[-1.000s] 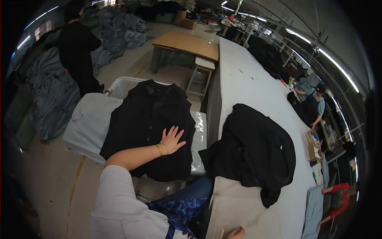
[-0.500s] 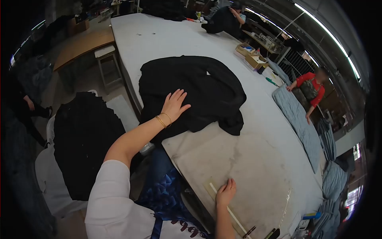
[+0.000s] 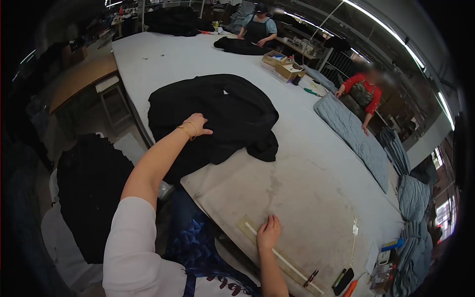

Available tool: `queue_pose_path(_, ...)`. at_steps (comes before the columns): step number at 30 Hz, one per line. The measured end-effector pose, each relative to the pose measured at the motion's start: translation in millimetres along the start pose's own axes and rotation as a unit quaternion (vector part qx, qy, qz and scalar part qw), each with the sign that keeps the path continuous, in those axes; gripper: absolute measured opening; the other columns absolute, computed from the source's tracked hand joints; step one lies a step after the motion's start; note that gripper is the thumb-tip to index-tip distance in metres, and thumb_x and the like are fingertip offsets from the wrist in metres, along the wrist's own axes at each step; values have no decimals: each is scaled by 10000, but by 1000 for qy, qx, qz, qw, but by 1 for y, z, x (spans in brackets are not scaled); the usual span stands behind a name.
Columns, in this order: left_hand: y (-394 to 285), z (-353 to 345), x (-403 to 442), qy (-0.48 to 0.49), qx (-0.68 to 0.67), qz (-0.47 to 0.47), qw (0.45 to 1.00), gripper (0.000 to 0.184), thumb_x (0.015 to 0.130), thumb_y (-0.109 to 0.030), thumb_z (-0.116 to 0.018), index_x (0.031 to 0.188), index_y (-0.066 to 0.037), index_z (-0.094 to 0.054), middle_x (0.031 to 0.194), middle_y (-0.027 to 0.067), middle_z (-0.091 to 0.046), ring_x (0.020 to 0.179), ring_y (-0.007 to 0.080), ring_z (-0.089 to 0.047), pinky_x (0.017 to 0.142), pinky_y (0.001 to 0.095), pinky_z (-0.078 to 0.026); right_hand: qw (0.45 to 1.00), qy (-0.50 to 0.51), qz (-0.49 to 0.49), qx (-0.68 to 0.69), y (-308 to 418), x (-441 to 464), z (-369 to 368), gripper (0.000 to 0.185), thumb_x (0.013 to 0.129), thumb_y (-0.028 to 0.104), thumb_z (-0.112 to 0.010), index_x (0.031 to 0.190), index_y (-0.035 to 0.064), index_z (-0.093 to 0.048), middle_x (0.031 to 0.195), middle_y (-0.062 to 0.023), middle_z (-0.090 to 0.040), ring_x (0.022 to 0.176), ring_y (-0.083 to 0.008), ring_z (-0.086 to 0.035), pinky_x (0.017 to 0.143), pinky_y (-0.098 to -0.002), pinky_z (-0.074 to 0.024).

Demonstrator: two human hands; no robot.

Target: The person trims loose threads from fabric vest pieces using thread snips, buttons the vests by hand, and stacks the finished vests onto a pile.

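My left hand (image 3: 197,124) is on a dark black garment (image 3: 232,106) spread in folds on the white table (image 3: 307,143); its fingers are curled into the cloth, with the thumb to the right. My right hand (image 3: 268,232) rests on the table's near part beside a pale ruler strip (image 3: 287,262), fingers lightly bent and nothing visible in it. Another black garment (image 3: 94,193) lies on a pale stack at the left, below table height.
Scissors (image 3: 311,278), a black case (image 3: 342,281) and an orange-handled tool (image 3: 350,288) lie at the near edge. Across the table, a person in red (image 3: 363,94) touches a grey-blue quilted piece (image 3: 354,138). Another person (image 3: 258,30) handles black cloth behind small boxes (image 3: 288,71).
My left hand has gone from the garment at the left to the one on the table, and its spread fingers have curled. The view has swung right, bringing my right hand and the ruler strip into view.
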State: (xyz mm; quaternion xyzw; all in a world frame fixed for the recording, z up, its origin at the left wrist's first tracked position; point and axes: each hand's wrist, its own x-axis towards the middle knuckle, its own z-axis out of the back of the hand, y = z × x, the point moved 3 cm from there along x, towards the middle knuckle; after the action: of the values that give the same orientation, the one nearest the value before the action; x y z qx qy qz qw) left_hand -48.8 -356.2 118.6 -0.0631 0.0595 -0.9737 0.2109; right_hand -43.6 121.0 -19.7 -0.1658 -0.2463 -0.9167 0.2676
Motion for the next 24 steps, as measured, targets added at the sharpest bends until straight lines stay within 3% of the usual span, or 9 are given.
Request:
queue_pose_path(2, -11, 15, -7, 13, -48, 45, 998, 574, 733, -449, -726, 1153, -68, -635, 1183, 144, -558, 1176, 298, -487, 953, 394, -452, 1000, -7, -10, 4, 0, -2, 0, 353, 813, 101, -545, 1141, -26, -567, 1232, -190, -541, 1180, -349, -479, 998, -456, -367)
queue_pose_path(7, -1, -33, 0, -167, 50, 48, 983, 416, 801, -331, -685, 1104, -50, -633, 1083, 130, -588, 1054, 307, -563, 889, 386, -485, 1000, -3, -28, -4, -1, 0, -3, 357, 814, 120, -548, 1144, -15, -568, 1233, -176, -539, 1189, -332, -477, 997, -452, -370)
queue_pose_path(13, -18, -11, -12, -112, 37, 53, 992, 425, 817, -318, -670, 1132, -38, -614, 1084, 132, -589, 1032, 310, -572, 881, 394, -485, 1000, -11, -8, 1, 1, 0, -2, 339, 796, 100, -556, 1117, -7, -585, 1198, -166, -553, 1145, -324, -507, 972, -432, -400)
queue_pose_path(16, -33, -12, -17, -173, 77, 10, 982, 416, 821, -307, -667, 1132, -36, -615, 1095, 140, -586, 1015, 307, -580, 878, 398, -485, 999, 26, -23, 9, 0, 0, -5, 387, 811, 126, -549, 1172, -13, -548, 1258, -162, -523, 1207, -315, -461, 1011, -444, -363)
queue_pose_path(18, -70, -9, -18, -171, -111, -68, 977, 414, 808, -349, -684, 1071, -37, -615, 1080, 141, -594, 1048, 310, -561, 870, 387, -481, 999, 32, -25, 5, 0, 1, -4, 396, 808, 126, -550, 1178, -15, -544, 1261, -164, -521, 1213, -315, -456, 1013, -441, -361)
queue_pose_path(20, -132, 31, -38, -79, -276, -123, 950, 372, 826, -327, -679, 1042, -33, -608, 1035, 139, -608, 985, 280, -591, 851, 350, -482, 999, 31, -24, 5, 1, 1, -2, 397, 807, 126, -551, 1178, -16, -543, 1258, -165, -522, 1209, -316, -459, 1012, -442, -362)
queue_pose_path(22, -189, 60, -66, -7, -461, -194, 866, 280, 894, -273, -615, 997, -13, -591, 987, 91, -617, 982, 220, -591, 883, 332, -455, 999, 32, -23, 2, 1, 0, -2, 399, 806, 126, -551, 1178, -17, -543, 1255, -166, -524, 1205, -317, -463, 1010, -442, -362)
queue_pose_path(24, -240, 105, -114, 40, -628, -305, 715, 285, 926, -309, -584, 956, -26, -577, 950, 71, -582, 983, 222, -589, 865, 363, -458, 1000, 12, -11, -1, 2, 0, -1, 395, 801, 123, -553, 1170, -17, -548, 1248, -170, -525, 1195, -320, -471, 1003, -444, -368)
